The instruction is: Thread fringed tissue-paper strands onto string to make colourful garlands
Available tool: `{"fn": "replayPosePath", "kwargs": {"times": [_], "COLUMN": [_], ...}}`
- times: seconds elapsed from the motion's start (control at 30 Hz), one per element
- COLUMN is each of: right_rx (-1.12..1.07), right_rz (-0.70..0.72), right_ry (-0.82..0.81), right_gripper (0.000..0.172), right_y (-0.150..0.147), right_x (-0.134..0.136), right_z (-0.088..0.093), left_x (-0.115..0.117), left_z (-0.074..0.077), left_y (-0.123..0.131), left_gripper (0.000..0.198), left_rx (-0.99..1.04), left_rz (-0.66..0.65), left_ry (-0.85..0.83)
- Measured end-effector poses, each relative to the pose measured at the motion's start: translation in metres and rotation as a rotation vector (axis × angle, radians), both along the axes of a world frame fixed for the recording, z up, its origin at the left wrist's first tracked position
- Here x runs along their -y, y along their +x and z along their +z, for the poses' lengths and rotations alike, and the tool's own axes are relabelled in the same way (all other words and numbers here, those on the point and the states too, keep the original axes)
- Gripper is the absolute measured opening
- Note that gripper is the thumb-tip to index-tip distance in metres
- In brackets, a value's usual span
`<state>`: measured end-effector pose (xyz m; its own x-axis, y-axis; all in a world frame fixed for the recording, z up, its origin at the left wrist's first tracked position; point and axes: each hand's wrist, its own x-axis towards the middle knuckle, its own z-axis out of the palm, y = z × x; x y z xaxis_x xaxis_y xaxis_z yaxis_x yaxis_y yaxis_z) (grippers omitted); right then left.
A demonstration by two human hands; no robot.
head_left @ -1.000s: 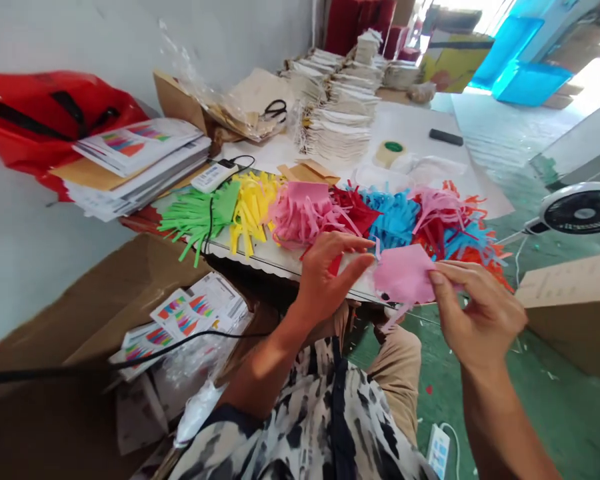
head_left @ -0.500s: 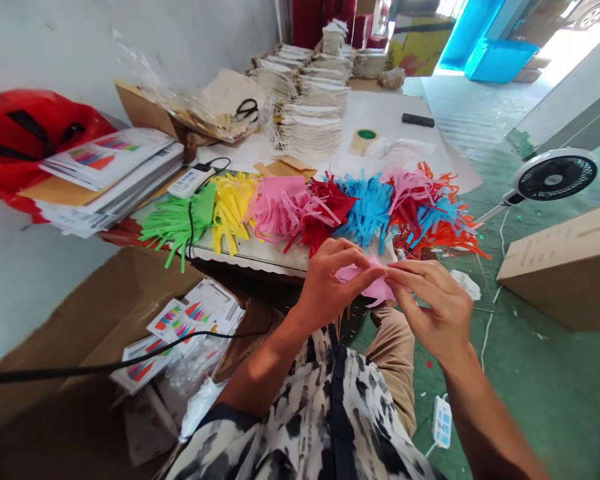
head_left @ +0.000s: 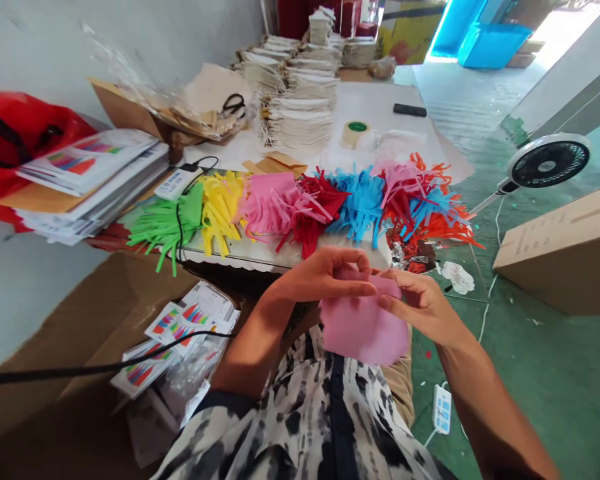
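Observation:
A pink sheet (head_left: 365,330) hangs over my lap, pinched along its upper edge by both hands. My left hand (head_left: 330,275) grips it with thumb and fingers at the upper left. At the upper right, my right hand (head_left: 417,300) pinches the same sheet; the two hands are close together. Just beyond them, fringed bunches lie in a row on the table edge: green (head_left: 173,223), yellow (head_left: 223,207), pink (head_left: 273,203), dark red (head_left: 323,210), blue (head_left: 357,203), and a mixed pile (head_left: 425,207) at the right.
Stacks of white bundles (head_left: 300,120), a tape roll (head_left: 355,133) and black scissors (head_left: 233,105) sit farther back. Printed sheets (head_left: 100,180) are piled left. An open carton (head_left: 70,320) stands below them. At right are a fan (head_left: 547,167) and a closed box (head_left: 565,247).
The pink sheet, bunched between my fingers before, now hangs spread out toward me. Both hands have shifted slightly, and the camera view has moved a little.

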<state>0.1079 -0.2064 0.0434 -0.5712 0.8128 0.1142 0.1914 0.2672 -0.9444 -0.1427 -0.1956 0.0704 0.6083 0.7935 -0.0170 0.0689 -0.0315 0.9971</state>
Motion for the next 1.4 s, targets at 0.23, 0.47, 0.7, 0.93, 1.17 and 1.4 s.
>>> {"fn": "replayPosePath", "kwargs": {"times": [0.23, 0.47, 0.7, 0.93, 1.17, 1.4], "right_rx": [0.193, 0.684, 0.898, 0.728, 0.673, 0.624], "right_rz": [-0.241, -0.394, -0.372, -0.191, -0.173, -0.273], "right_ry": [0.015, 0.255, 0.46, 0.718, 0.632, 0.418], "right_gripper": [0.039, 0.031, 0.045, 0.06, 0.035, 0.024], "right_y": [-0.001, -0.022, -0.011, 0.003, 0.02, 0.02], "right_x": [-0.039, -0.092, -0.086, -0.03, -0.025, -0.041], "right_z": [-0.016, -0.06, -0.067, -0.076, -0.084, -0.074], "left_x": [-0.03, -0.03, -0.009, -0.01, -0.006, -0.009], "left_z": [0.006, -0.038, -0.119, -0.116, -0.112, -0.102], "left_y": [-0.037, -0.021, 0.016, 0.03, 0.026, 0.016], "left_gripper": [0.024, 0.038, 0.058, 0.024, 0.022, 0.018], "left_rx": [-0.372, -0.756, -0.665, -0.75, -0.802, -0.789], "left_rz": [0.237, 0.604, 0.231, 0.356, 0.312, 0.361], "left_ry": [0.251, 0.815, 0.894, 0.918, 0.927, 0.671]}}
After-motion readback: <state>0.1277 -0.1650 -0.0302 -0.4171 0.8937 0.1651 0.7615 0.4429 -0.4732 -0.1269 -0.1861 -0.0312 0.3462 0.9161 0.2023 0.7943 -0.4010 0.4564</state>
